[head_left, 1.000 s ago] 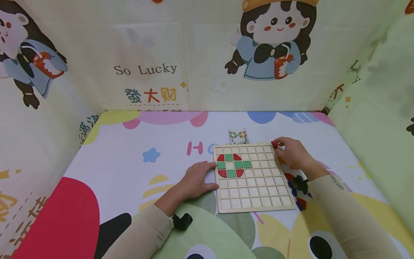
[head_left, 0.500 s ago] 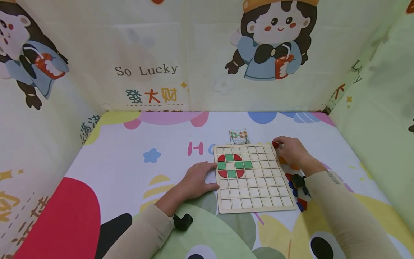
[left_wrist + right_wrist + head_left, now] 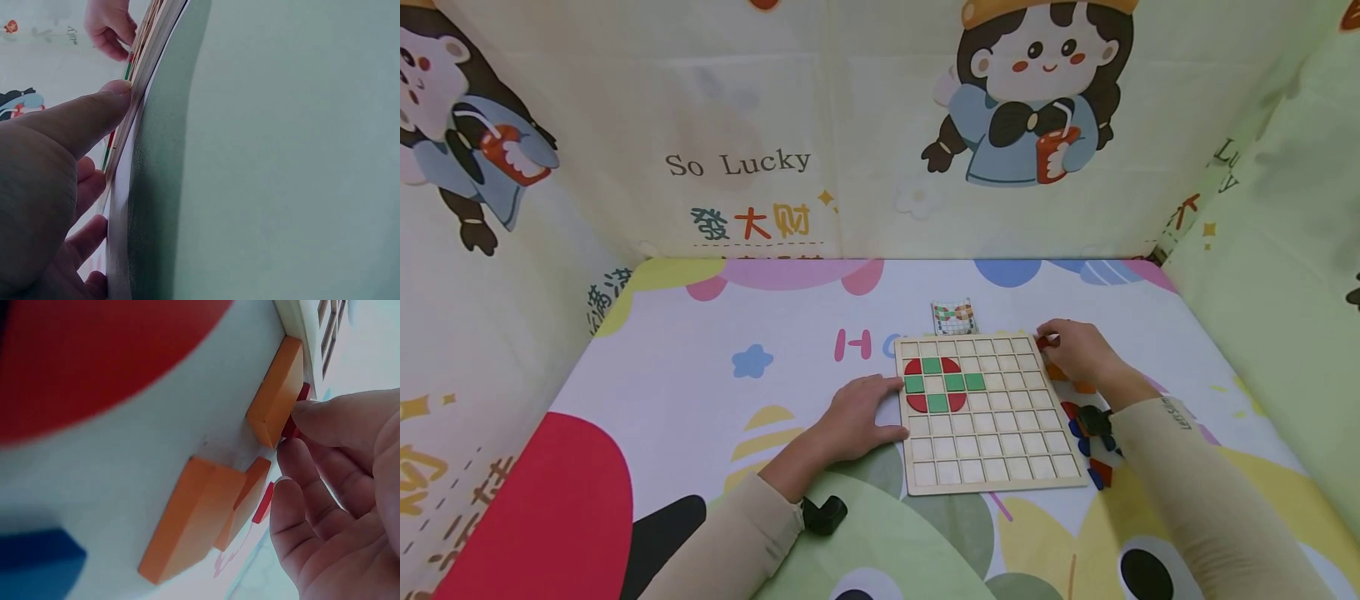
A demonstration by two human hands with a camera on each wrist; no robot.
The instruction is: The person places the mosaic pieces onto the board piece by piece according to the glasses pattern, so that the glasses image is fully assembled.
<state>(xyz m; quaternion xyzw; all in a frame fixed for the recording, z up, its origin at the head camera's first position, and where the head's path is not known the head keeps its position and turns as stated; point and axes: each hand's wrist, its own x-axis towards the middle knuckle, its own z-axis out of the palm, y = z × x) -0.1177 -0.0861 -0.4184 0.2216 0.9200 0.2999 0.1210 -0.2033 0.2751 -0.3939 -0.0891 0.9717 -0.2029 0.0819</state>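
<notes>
A wooden grid board [image 3: 992, 423] lies in the head view, with several green squares and red quarter-round pieces in its upper left cells. My left hand [image 3: 853, 417] rests against the board's left edge, thumb and fingertips touching it. In the left wrist view, the thumb [image 3: 94, 115] lies along that edge. Beyond the board's upper right corner, my right hand [image 3: 1081, 352] pinches a small red piece [image 3: 1043, 342]. In the right wrist view, an orange block [image 3: 275, 394] partly hides this red piece.
A small patterned card [image 3: 953, 317] lies behind the board. Loose orange blocks [image 3: 190, 519], blue pieces [image 3: 1096, 479] and red pieces [image 3: 1102, 467] lie along the board's right side, partly under the right arm. Printed cloth walls [image 3: 880, 125] stand around the table.
Over the last second, the red piece has turned in my right fingers and sits lower, more covered by them. The right hand has shifted only slightly. The left hand stays at the board's edge.
</notes>
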